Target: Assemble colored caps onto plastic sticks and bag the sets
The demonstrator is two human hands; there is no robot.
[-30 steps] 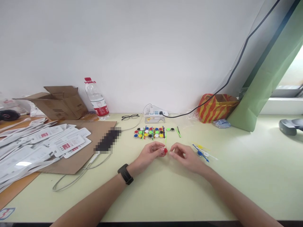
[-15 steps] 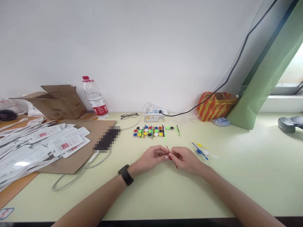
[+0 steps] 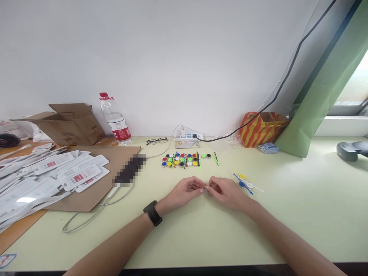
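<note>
My left hand (image 3: 188, 191) and my right hand (image 3: 226, 193) meet above the middle of the table, thumbs and fingertips pinched together. Between the fingertips is something tiny, mostly covered, and I cannot make out what it is. Right of my right hand lie a blue arrow-shaped spinner piece (image 3: 243, 184), a yellow one (image 3: 242, 177) and a white one (image 3: 250, 186), overlapping. Beyond my hands, small coloured discs (image 3: 181, 160) sit in rows with thin coloured arrows among them. Two more discs (image 3: 206, 156) and a pair of dark and green arrows (image 3: 216, 158) lie to their right.
Glasses (image 3: 156, 141), a power strip (image 3: 188, 135) and a flat case (image 3: 187, 144) lie along the wall. White tagged packets (image 3: 83, 172), cardboard (image 3: 94, 199), an open box (image 3: 74, 126) and a bottle (image 3: 116, 122) fill the left. A striped bag (image 3: 260, 130) stands back right.
The red arrow piece that showed between my fingertips is no longer visible. Both hands stay in nearly the same place, still pinched together.
</note>
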